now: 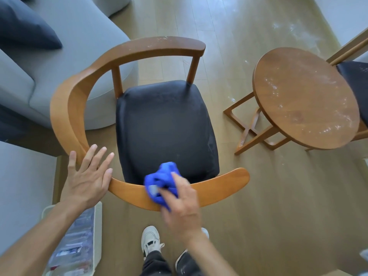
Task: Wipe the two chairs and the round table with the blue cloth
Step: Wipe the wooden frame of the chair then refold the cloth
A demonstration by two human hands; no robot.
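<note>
A wooden chair (65, 108) with a curved back rail and a black seat (163, 126) stands in front of me. My right hand (182, 208) grips the bunched blue cloth (159, 182) and holds it against the near part of the rail. My left hand (87, 176) rests flat on the rail at its left bend, fingers straight. White dust speckles the far end of the rail. The round wooden table (304, 98), dusty on top, stands to the right. Behind it shows part of a second chair (356, 80) with a black seat.
A grey sofa (65, 62) with a dark cushion (22, 26) sits at the left behind the chair. A clear plastic box (79, 242) lies on the floor by my left arm. White dust marks the wooden floor (278, 206). My shoes (151, 240) stand below the chair.
</note>
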